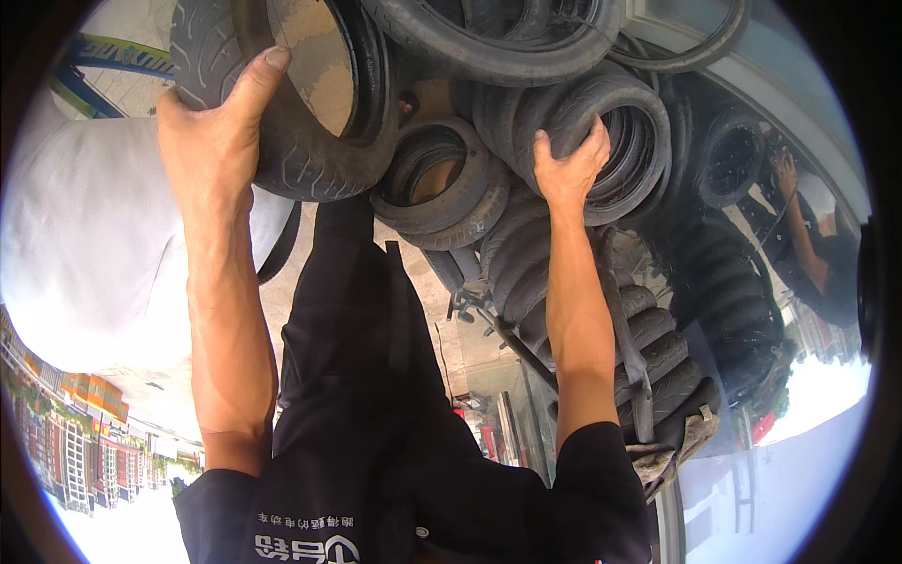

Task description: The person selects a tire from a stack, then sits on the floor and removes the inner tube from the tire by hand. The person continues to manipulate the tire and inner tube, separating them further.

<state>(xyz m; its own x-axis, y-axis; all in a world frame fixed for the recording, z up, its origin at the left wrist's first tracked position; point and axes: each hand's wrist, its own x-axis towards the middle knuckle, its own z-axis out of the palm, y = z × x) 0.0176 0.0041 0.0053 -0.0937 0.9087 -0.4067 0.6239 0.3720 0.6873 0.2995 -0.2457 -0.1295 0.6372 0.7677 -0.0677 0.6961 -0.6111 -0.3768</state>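
Note:
At the upper left, my left hand [211,136] is closed around a black scooter-sized tyre [315,164] with cut grooves in its tread. The thumb lies over the tyre's wall; the other fingers are mostly hidden behind it. The tyre stands tilted, and tan ground shows through its hole. Right of centre, my right hand [570,171] grips the edge of another black tyre [554,117], the front one of several nested together. Its thumb presses on the tread side, while the fingers curl toward the hole and are partly hidden.
Larger tyres [498,47] lie at the top, with a smaller tyre pair [442,211] between my hands. A row of tyres [648,348] runs down the right beside reflective glass [808,254]. A grey-white covered shape [94,244] bulges at left, below a green-blue bar [122,54].

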